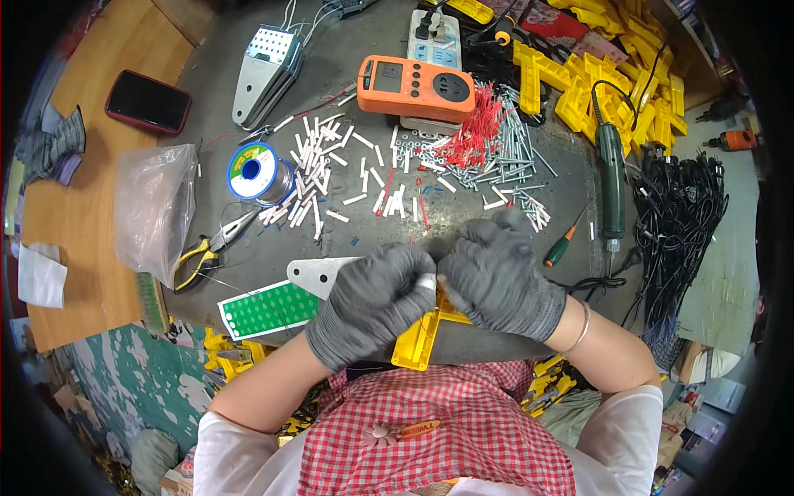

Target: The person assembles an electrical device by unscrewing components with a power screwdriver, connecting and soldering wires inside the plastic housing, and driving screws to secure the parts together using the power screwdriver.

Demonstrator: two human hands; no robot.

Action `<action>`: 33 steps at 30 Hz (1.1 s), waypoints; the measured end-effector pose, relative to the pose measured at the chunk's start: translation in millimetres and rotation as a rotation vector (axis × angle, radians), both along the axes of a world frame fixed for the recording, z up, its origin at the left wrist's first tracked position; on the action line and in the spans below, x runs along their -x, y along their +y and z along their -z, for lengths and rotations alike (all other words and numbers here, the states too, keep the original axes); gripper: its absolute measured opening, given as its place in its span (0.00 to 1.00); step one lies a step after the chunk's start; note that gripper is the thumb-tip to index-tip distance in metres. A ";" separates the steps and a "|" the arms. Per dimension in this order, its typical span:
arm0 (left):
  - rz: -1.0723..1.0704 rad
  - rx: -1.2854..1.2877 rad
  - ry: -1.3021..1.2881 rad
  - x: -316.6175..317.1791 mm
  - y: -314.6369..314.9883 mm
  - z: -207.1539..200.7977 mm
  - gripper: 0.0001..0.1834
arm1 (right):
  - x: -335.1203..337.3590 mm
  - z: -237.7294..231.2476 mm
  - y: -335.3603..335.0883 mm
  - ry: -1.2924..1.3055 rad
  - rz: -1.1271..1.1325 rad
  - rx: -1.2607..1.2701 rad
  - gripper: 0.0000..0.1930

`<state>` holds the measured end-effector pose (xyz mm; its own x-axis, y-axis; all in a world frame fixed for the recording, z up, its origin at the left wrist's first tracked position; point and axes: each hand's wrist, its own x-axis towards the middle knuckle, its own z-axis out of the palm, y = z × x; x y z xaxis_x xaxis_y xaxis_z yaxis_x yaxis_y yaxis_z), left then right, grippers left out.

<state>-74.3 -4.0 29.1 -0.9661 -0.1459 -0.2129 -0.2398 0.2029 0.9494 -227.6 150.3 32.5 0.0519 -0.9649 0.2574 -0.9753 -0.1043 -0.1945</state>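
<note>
My left hand (372,299) and my right hand (506,277), both in grey knit gloves, meet above the near edge of the bench with curled fingers. Each is closed in a pinch, and whatever lies between the fingertips is hidden or too small to name. Just beneath them a yellow plastic housing (416,341) rests at the bench edge, partly covered by the hands. Beside my left hand are a flat grey metal plate with holes (313,274) and a green sheet of labels (269,310). A screwdriver (560,248) with a green and orange handle lies right of my right hand.
Beyond the hands lie white sleeves (314,165), red-wired parts (475,132), screws (517,149) and an orange meter (416,87). Leftward are a solder spool (256,172), pliers (207,248) and a phone (149,102). Rightward are an electric screwdriver (611,174), black cables (678,215) and yellow housings (579,99).
</note>
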 end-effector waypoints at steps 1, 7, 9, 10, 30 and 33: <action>-0.072 0.267 0.186 -3.9 10.9 2.6 0.13 | -4.7 -3.1 -1.8 -0.150 0.095 -0.148 0.12; -0.162 0.453 0.347 -10.2 16.8 6.2 0.09 | 0.8 -30.4 -5.2 -1.366 0.392 -0.626 0.12; -0.165 0.363 0.323 -9.2 14.7 5.1 0.09 | -4.5 -30.1 -0.9 -0.307 0.144 -0.008 0.09; -0.168 0.345 0.315 -9.1 15.1 4.9 0.08 | -3.8 -27.0 3.0 -0.003 0.092 0.004 0.08; 0.108 0.983 0.541 -31.0 15.0 25.0 0.15 | 7.5 -7.4 6.3 -0.704 0.303 -0.162 0.08; 0.070 1.056 0.559 -28.4 15.4 28.4 0.13 | -5.4 -25.7 26.2 -0.555 0.376 0.058 0.09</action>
<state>-45.9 11.4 0.7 -0.8994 0.0607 0.4329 0.1961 0.9411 0.2754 -222.2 176.5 58.2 -0.4398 -0.8752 0.2013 -0.7044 0.1972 -0.6818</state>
